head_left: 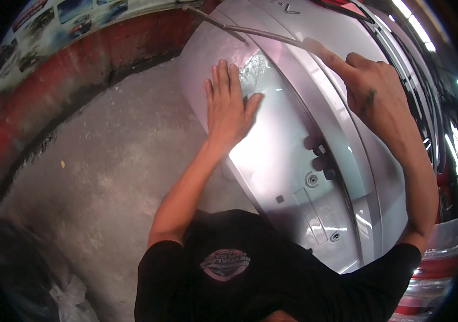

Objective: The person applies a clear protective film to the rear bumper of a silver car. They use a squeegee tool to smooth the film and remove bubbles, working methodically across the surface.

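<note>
My left hand (pixel 226 104) lies flat on the silver rear panel (pixel 272 145) of a car, fingers stretched out and thumb spread. Just right of its fingertips the panel is crumpled and dented (pixel 254 70). My right hand (pixel 371 88) is closed at the near end of a thin metal rod (pixel 264 34), its index finger pointing along it. The rod runs leftward above the panel and branches at its far part, one short arm reaching down near the dent. How the palm grips the rod is hidden.
A red-painted low wall (pixel 79 70) with pictures above it curves along the left and back. Grey concrete floor (pixel 105 150) lies left of the car. A dark bag (pixel 22 268) with clear plastic sits at lower left. The car's red tail light (pixel 347 8) is at the top.
</note>
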A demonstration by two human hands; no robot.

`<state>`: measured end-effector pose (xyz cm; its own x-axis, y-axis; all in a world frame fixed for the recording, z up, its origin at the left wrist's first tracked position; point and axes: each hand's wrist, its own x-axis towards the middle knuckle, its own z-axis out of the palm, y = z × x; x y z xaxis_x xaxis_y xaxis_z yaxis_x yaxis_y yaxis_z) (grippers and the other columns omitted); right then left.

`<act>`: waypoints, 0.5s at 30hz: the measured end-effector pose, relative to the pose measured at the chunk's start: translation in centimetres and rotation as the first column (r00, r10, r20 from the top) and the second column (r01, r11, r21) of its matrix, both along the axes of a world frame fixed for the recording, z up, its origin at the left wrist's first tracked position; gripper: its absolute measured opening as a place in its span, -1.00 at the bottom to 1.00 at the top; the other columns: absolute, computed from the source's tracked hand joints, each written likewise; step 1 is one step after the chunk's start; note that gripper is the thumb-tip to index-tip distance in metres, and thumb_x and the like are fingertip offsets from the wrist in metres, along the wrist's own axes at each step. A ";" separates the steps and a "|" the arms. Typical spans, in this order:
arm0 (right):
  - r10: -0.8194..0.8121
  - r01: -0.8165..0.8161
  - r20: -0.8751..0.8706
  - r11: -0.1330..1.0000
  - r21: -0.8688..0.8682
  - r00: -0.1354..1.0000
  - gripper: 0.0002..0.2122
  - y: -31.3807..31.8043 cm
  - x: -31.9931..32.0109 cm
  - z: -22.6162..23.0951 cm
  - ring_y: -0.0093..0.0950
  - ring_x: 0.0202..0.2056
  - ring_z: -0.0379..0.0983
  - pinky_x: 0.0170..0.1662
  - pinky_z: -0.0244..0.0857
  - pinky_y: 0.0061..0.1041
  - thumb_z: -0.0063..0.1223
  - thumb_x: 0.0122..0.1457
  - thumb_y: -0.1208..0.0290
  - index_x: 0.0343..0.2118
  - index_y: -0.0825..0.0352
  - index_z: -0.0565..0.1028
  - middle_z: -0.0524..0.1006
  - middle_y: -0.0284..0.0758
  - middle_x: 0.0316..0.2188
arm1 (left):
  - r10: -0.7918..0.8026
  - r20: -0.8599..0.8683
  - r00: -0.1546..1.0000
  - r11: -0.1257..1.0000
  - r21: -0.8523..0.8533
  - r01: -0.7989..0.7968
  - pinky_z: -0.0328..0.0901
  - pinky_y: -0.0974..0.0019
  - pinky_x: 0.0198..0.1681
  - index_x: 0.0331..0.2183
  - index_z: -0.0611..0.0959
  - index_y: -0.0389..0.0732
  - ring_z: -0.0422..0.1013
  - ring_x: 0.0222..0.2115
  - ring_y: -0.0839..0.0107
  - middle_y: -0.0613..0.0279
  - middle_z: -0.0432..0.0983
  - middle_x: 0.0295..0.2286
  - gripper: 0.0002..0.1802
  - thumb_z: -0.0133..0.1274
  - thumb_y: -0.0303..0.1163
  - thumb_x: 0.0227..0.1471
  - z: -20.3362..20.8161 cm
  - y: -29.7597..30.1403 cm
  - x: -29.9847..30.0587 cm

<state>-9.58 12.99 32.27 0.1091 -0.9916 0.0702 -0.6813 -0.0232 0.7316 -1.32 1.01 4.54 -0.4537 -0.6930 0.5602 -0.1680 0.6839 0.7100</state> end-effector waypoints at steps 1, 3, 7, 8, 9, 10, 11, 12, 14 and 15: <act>-0.009 0.009 0.005 1.000 -0.015 1.000 -0.30 0.2 0.1 0.3 -0.37 -0.58 0.52 -0.45 0.45 -0.37 0.17 0.16 0.67 0.35 -0.10 0.39 0.55 -0.25 -0.54 | -0.012 -0.027 1.000 0.998 -0.067 0.010 -0.22 -0.25 0.44 0.35 0.12 -0.53 -0.13 0.42 -0.28 -0.38 -0.06 0.38 -0.05 0.02 0.04 0.30 0.4 -0.6 -0.6; -0.010 0.012 0.048 0.999 -0.037 0.999 -0.30 0.4 0.5 0.5 -0.38 -0.58 0.51 -0.44 0.45 -0.36 0.13 0.17 0.69 0.36 -0.11 0.38 0.54 -0.26 -0.54 | -0.024 -0.071 0.997 0.983 -0.186 0.010 -0.21 -0.25 0.44 0.35 0.13 -0.51 -0.10 0.41 -0.27 -0.37 -0.03 0.37 -0.03 0.01 0.08 0.29 1.0 -3.1 -2.1; -0.003 0.017 0.144 0.995 -0.095 0.990 -0.27 1.9 1.0 0.3 -0.40 -0.59 0.47 -0.44 0.43 -0.31 0.08 0.18 0.72 0.37 -0.16 0.36 0.51 -0.28 -0.56 | -0.073 -0.100 0.992 0.987 -0.148 0.057 -0.18 -0.24 0.44 0.34 0.15 -0.52 -0.07 0.41 -0.22 -0.36 0.07 0.34 -0.06 -0.04 0.10 0.32 2.7 -8.5 -4.8; 0.011 0.006 0.157 0.994 -0.108 0.988 -0.26 1.9 1.1 0.3 -0.41 -0.59 0.45 -0.44 0.42 -0.30 0.07 0.17 0.73 0.37 -0.17 0.36 0.49 -0.29 -0.57 | -0.058 -0.092 0.994 0.986 -0.164 0.043 -0.18 -0.23 0.44 0.34 0.14 -0.53 -0.07 0.41 -0.24 -0.38 0.09 0.33 -0.07 -0.04 0.07 0.32 2.8 -8.6 -4.8; -0.003 0.018 0.154 0.995 -0.098 0.988 -0.25 1.9 1.2 0.4 -0.41 -0.60 0.44 -0.45 0.41 -0.30 0.07 0.16 0.74 0.37 -0.18 0.36 0.48 -0.29 -0.58 | -0.049 -0.073 0.996 0.983 -0.181 0.035 -0.18 -0.24 0.44 0.34 0.14 -0.53 -0.07 0.41 -0.24 -0.38 0.08 0.33 -0.07 -0.02 0.06 0.32 2.7 -8.4 -4.6; -0.016 0.029 0.153 0.996 -0.086 0.988 -0.24 1.7 1.4 0.3 -0.42 -0.61 0.43 -0.45 0.40 -0.30 0.07 0.15 0.75 0.37 -0.18 0.37 0.47 -0.30 -0.59 | -0.038 -0.053 0.998 0.980 -0.197 0.026 -0.17 -0.24 0.44 0.34 0.14 -0.54 -0.07 0.41 -0.24 -0.38 0.07 0.34 -0.07 -0.01 0.04 0.31 2.6 -7.8 -4.1; -0.035 0.046 0.151 0.996 -0.072 0.988 -0.23 1.7 1.4 0.2 -0.43 -0.61 0.41 -0.46 0.39 -0.29 0.07 0.14 0.76 0.36 -0.19 0.37 0.45 -0.30 -0.60 | -0.032 -0.034 0.999 0.977 -0.210 0.024 -0.17 -0.25 0.43 0.33 0.14 -0.54 -0.06 0.41 -0.24 -0.38 0.06 0.34 -0.07 0.01 0.03 0.30 2.4 -7.0 -3.8; -0.025 0.036 0.145 0.997 -0.070 0.989 -0.22 1.7 1.2 0.2 -0.43 -0.62 0.40 -0.47 0.39 -0.30 0.07 0.13 0.77 0.36 -0.20 0.38 0.44 -0.30 -0.60 | -0.039 -0.021 0.999 0.974 -0.225 0.033 -0.17 -0.24 0.44 0.34 0.14 -0.54 -0.06 0.41 -0.24 -0.36 0.04 0.35 -0.06 0.02 0.02 0.29 2.1 -5.9 -3.2; -0.013 0.021 0.134 0.998 -0.059 0.991 -0.21 2.1 0.8 0.1 -0.45 -0.64 0.38 -0.49 0.38 -0.30 0.07 0.12 0.78 0.36 -0.22 0.38 0.43 -0.31 -0.62 | -0.057 0.003 0.998 0.968 -0.246 0.056 -0.18 -0.21 0.45 0.35 0.13 -0.52 -0.07 0.41 -0.22 -0.32 -0.01 0.38 -0.04 0.04 0.02 0.26 1.0 -3.2 -1.6; -0.020 0.025 0.118 0.999 -0.042 0.993 -0.20 2.3 0.5 0.0 -0.46 -0.64 0.37 -0.50 0.37 -0.30 0.08 0.12 0.79 0.36 -0.23 0.38 0.42 -0.31 -0.62 | -0.071 0.018 0.997 0.968 -0.240 0.073 -0.17 -0.23 0.44 0.34 0.14 -0.53 -0.06 0.41 -0.23 -0.33 -0.01 0.38 -0.05 0.06 0.00 0.25 0.4 -2.2 -0.9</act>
<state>-9.06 15.34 32.22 0.0749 -0.9894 0.1243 -0.7629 0.0234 0.6461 -2.27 -1.17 4.97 -0.5030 -0.5039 0.7022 -0.1179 0.8449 0.5218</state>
